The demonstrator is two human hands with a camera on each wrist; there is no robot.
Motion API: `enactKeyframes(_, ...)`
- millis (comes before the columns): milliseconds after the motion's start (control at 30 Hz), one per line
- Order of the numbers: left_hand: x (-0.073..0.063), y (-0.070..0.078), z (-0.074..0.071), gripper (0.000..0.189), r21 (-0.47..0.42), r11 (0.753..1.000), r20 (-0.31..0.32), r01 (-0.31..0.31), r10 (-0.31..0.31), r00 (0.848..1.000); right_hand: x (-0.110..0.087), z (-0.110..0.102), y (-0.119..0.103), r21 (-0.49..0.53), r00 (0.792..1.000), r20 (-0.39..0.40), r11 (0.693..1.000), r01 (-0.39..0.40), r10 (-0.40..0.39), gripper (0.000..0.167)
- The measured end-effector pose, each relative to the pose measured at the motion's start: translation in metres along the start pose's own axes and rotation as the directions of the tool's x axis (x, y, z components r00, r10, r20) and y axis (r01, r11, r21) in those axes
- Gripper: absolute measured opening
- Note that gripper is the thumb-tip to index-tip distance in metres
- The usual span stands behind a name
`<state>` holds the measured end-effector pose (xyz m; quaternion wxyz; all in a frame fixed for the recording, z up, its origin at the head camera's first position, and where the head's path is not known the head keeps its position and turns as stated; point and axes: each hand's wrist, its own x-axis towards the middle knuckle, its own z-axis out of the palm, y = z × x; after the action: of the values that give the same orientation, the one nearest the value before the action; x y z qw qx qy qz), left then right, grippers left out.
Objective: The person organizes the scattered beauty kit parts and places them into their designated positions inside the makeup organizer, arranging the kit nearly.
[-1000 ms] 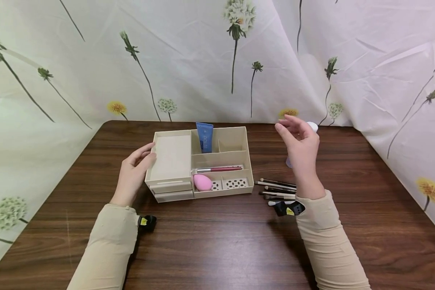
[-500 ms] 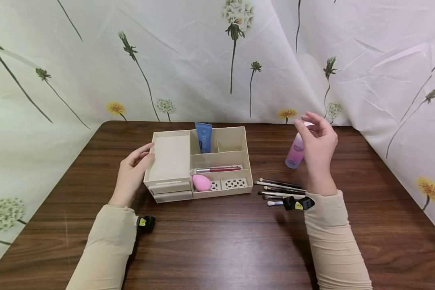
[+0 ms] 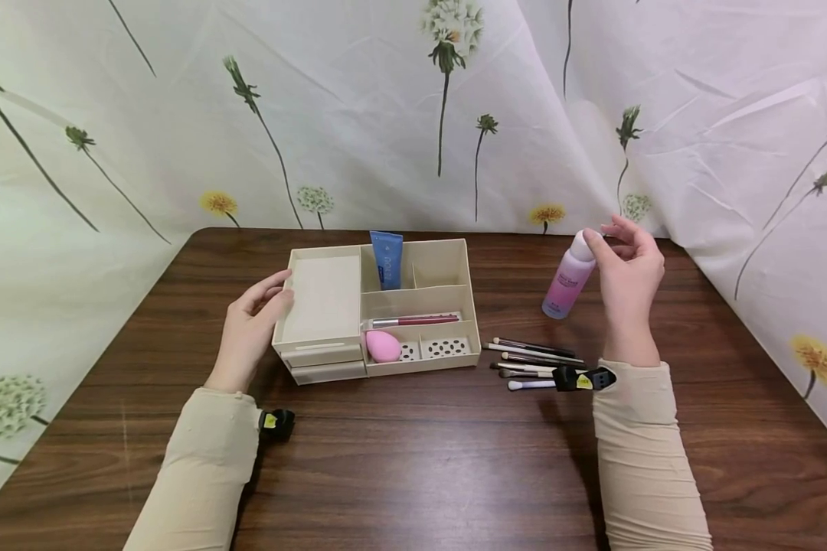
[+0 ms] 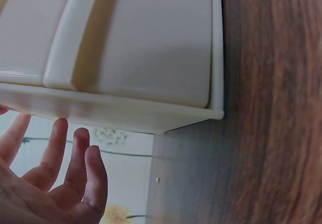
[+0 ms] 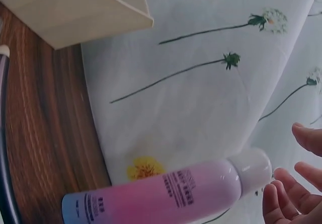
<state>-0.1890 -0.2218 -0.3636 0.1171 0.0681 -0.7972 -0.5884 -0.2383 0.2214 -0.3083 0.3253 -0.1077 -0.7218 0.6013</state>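
My left hand rests against the left side of a cream desk organizer, its fingertips at the side wall in the left wrist view. At the back right stands a pink-and-blue spray bottle with a white cap. My right hand is beside that cap, thumb and fingers apart, the fingertips close to it in the right wrist view. Inside the organizer are a blue tube standing up, a dark red pen-like stick and a pink egg-shaped makeup sponge.
Several makeup brushes lie on the wooden table between the organizer and my right wrist. Two shallow drawers face front at the organizer's left. A flower-print cloth hangs behind the table's back edge.
My right hand has moved right, from in front of the bottle to beside its cap, so the bottle now shows fully. My left hand stays at the organizer.
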Motion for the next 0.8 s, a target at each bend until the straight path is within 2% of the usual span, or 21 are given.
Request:
enactKeyframes(167,-0.001,0.001,0.000,0.046,0.007,1.000,-0.003,0.001,-0.001,1.000,0.004,-0.002,0.006,-0.059,0.998,0.023,0.997,-0.058,0.059,0.049)
enactKeyframes(433,-0.001,0.001,-0.001,0.047,0.016,1.000,-0.002,0.013,-0.013,1.000,0.007,-0.003,0.015,-0.169,0.983,0.087,0.975,-0.144,0.160,0.059)
enactKeyframes(800,0.000,0.001,0.001,0.047,0.008,1.000,-0.002,0.009,-0.009,1.000,0.009,-0.003,0.027,-0.248,0.966,0.180,0.959,-0.138,0.185,0.059)
